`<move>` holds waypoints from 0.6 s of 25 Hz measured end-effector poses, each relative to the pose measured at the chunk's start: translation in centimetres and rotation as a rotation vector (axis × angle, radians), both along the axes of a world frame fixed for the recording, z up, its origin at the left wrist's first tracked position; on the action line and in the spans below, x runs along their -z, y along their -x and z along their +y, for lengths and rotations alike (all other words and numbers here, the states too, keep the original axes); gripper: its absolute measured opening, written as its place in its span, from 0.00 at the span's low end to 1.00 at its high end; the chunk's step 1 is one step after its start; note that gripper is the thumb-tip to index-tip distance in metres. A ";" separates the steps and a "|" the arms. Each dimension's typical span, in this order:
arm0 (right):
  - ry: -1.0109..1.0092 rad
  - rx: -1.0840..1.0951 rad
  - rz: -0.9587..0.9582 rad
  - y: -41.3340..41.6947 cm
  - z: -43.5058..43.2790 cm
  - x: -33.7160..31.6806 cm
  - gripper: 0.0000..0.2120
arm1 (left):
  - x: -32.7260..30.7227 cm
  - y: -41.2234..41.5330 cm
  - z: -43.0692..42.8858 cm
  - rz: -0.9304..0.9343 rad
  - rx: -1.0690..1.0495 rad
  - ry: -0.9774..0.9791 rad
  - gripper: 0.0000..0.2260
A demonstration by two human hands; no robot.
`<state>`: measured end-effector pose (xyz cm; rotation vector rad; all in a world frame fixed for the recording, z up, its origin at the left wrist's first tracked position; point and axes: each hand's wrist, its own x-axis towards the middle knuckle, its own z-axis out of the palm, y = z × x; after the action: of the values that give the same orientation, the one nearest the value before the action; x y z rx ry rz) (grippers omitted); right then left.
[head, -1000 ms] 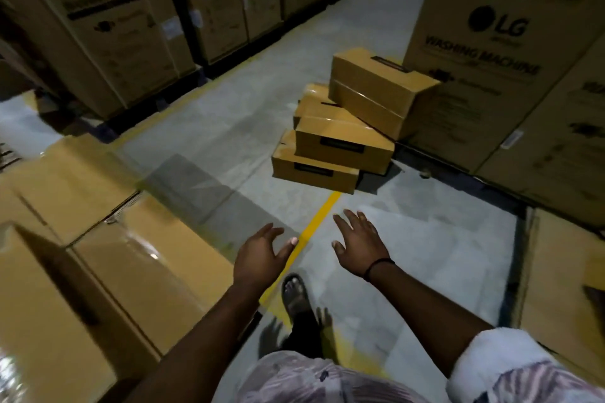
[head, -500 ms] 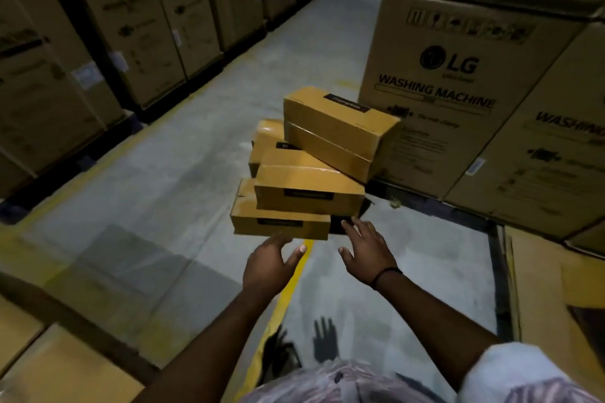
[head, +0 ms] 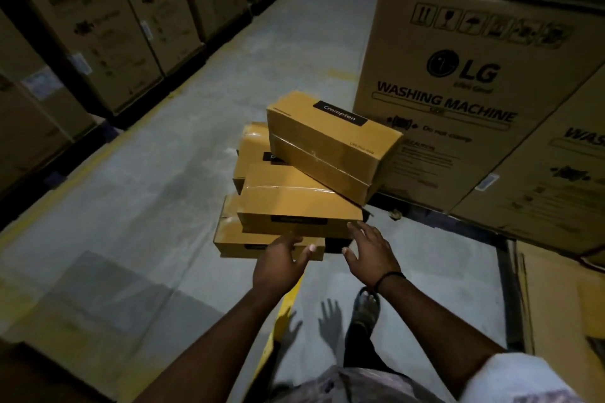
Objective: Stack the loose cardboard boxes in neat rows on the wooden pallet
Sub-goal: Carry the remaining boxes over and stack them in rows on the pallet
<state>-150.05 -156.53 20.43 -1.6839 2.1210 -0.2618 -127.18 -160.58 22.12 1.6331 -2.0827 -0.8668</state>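
Small boxes [head: 330, 144]: tan cardboard w/ glossy clear tape. Floor [head: 157, 193]: matt grey concrete. Big cartons [head: 442, 101]: matt brown cardboard.

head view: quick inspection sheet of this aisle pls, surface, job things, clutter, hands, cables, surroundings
surface: grey concrete floor, yellow line painted on it
job's things: four small boxes piled loosely on the floor; top box tilted, leaning on those below; pallet not identifiable
clutter: small scrap on the floor right of the pile
grippers: left hand open at the pile's near edge; right hand open beside it; neither holds anything
cables: nothing seen
surroundings: tall washing machine cartons on both sides
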 end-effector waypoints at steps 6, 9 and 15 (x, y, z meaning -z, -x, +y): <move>-0.025 -0.052 -0.021 9.2 -11.3 0.3 0.29 | 0.2 8.1 -8.8 -0.064 -0.101 -0.004 0.27; -0.032 -0.079 -0.017 13.3 -15.5 -0.1 0.28 | -0.1 12.0 -12.4 -0.092 -0.110 0.005 0.26; -0.108 -0.079 -0.055 18.2 -22.7 0.2 0.28 | 0.3 16.5 -18.0 -0.100 -0.123 -0.054 0.28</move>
<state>-168.21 -179.21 20.24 -1.6740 1.9870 -0.1649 -143.72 -178.56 21.82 1.8462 -2.0148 -0.8230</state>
